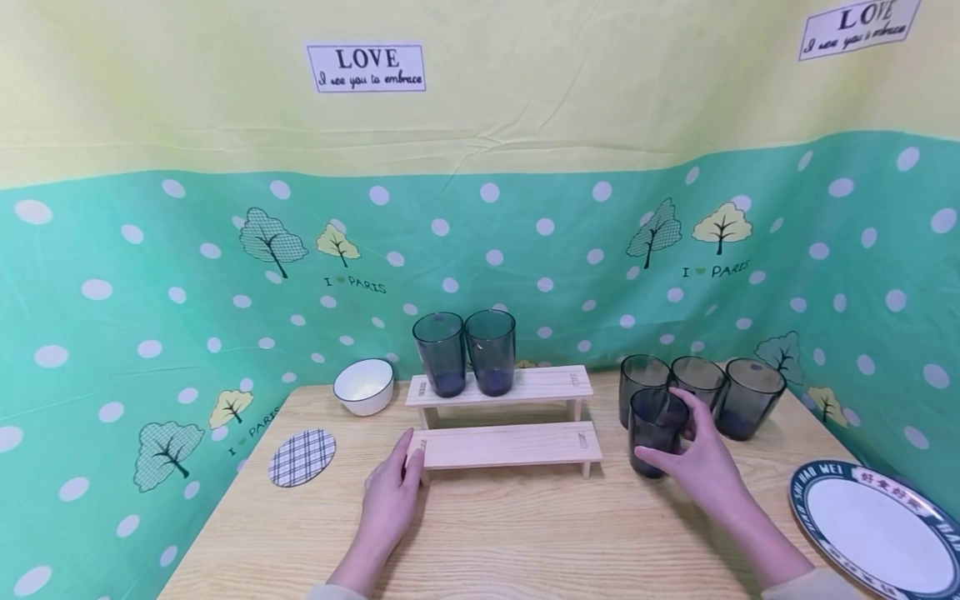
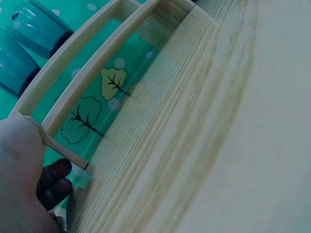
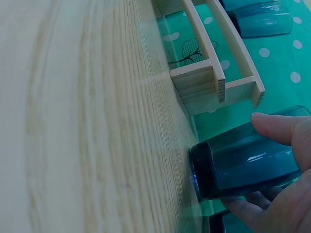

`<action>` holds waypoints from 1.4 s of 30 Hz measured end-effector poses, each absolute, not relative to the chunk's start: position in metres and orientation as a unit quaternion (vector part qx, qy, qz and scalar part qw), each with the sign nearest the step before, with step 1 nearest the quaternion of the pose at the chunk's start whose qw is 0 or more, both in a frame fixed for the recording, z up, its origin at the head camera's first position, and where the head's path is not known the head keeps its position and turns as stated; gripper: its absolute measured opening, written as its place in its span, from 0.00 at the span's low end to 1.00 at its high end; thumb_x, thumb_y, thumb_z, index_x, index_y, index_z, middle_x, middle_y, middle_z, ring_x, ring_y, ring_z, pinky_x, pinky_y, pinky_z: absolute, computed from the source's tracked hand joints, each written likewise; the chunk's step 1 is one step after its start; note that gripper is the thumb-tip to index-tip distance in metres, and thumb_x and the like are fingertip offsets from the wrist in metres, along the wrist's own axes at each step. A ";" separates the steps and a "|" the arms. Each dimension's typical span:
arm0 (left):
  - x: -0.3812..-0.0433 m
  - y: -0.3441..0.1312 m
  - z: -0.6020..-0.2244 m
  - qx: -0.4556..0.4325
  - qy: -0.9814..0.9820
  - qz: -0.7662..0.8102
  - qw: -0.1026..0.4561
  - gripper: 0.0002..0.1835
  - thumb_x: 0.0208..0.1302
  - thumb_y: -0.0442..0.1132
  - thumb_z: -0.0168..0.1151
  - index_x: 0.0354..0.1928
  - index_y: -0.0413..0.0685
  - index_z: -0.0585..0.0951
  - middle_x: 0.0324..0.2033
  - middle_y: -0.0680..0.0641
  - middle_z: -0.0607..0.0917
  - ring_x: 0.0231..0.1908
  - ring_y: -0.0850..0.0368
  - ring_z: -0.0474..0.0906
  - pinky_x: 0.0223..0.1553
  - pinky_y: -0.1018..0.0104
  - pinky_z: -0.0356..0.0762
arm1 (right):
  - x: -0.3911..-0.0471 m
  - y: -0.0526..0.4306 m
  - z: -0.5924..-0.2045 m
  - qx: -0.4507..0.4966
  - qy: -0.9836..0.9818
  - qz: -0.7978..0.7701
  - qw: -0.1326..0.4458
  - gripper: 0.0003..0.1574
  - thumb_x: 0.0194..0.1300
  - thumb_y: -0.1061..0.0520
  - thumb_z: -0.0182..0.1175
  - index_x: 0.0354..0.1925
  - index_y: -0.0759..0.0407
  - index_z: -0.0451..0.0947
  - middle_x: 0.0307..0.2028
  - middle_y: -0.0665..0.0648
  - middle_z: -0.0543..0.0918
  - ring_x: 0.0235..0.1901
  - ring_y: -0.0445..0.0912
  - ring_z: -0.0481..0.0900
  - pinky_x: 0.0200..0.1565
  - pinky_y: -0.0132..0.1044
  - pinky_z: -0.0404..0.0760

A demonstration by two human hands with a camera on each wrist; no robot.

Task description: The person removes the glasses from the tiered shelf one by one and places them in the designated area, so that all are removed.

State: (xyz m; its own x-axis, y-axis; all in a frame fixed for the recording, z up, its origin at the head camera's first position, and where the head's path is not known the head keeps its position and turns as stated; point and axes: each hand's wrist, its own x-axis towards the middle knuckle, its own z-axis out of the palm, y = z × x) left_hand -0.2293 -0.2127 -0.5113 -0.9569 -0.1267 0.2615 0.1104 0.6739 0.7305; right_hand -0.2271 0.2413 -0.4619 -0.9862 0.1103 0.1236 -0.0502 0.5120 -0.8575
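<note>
My right hand [image 1: 708,462] grips a dark smoky drinking glass [image 1: 651,437], thumb on one side and fingers round the other. In the right wrist view this glass [image 3: 243,162] stands upright with its base at the tabletop. My left hand [image 1: 390,492] holds the left end of a two-step wooden rack [image 1: 502,446], thumb at the front of the lower step. The left wrist view shows the fingertips [image 2: 56,187] beside the rack's end leg. Two matching glasses [image 1: 439,354] [image 1: 491,354] stand side by side on the upper step. The lower step bears nothing.
Three more dark glasses [image 1: 750,400] stand behind the held one, at the back right. A white bowl [image 1: 364,387] and a checked round coaster [image 1: 302,458] lie to the left. A rimmed plate [image 1: 817,508] sits at the right edge. Patterned cloth [image 1: 495,275] hangs behind the table [image 1: 525,533].
</note>
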 end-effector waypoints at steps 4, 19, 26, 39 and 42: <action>-0.229 -0.213 -0.511 0.005 -0.903 -0.402 0.150 0.30 0.91 0.52 0.50 0.83 0.43 0.70 0.68 0.35 0.85 0.69 0.29 0.77 0.76 0.28 0.58 | -0.226 0.241 -0.462 -0.016 -0.867 0.490 0.083 0.78 0.63 0.48 0.85 0.89 0.53 0.41 0.75 0.82 0.61 0.71 0.76 0.70 0.57 0.60 0.83; -0.230 -0.213 -0.512 0.002 -0.903 -0.404 0.150 0.30 0.91 0.52 0.50 0.83 0.43 0.70 0.69 0.35 0.83 0.70 0.29 0.77 0.76 0.28 0.58 | -0.225 0.242 -0.471 -0.001 -0.865 0.492 0.099 0.76 0.64 0.50 0.84 0.89 0.53 0.41 0.74 0.80 0.62 0.70 0.75 0.71 0.56 0.52 0.85; -0.229 -0.213 -0.511 0.003 -0.902 -0.407 0.146 0.31 0.91 0.52 0.49 0.83 0.42 0.70 0.69 0.35 0.83 0.70 0.30 0.76 0.77 0.28 0.57 | -0.225 0.243 -0.472 0.004 -0.863 0.494 0.103 0.76 0.64 0.51 0.84 0.89 0.53 0.41 0.73 0.79 0.64 0.70 0.75 0.72 0.56 0.51 0.86; -0.228 -0.212 -0.510 0.001 -0.903 -0.402 0.150 0.30 0.91 0.51 0.50 0.83 0.42 0.70 0.71 0.34 0.81 0.70 0.28 0.76 0.76 0.27 0.58 | -0.224 0.242 -0.472 0.002 -0.863 0.496 0.100 0.76 0.64 0.51 0.84 0.89 0.52 0.41 0.74 0.79 0.63 0.71 0.74 0.71 0.57 0.52 0.85; -0.228 -0.213 -0.510 0.000 -0.903 -0.401 0.151 0.30 0.91 0.51 0.50 0.83 0.42 0.70 0.71 0.34 0.81 0.70 0.28 0.76 0.76 0.27 0.58 | -0.224 0.242 -0.471 0.004 -0.864 0.494 0.101 0.76 0.65 0.50 0.84 0.89 0.52 0.41 0.75 0.79 0.63 0.71 0.75 0.71 0.58 0.54 0.85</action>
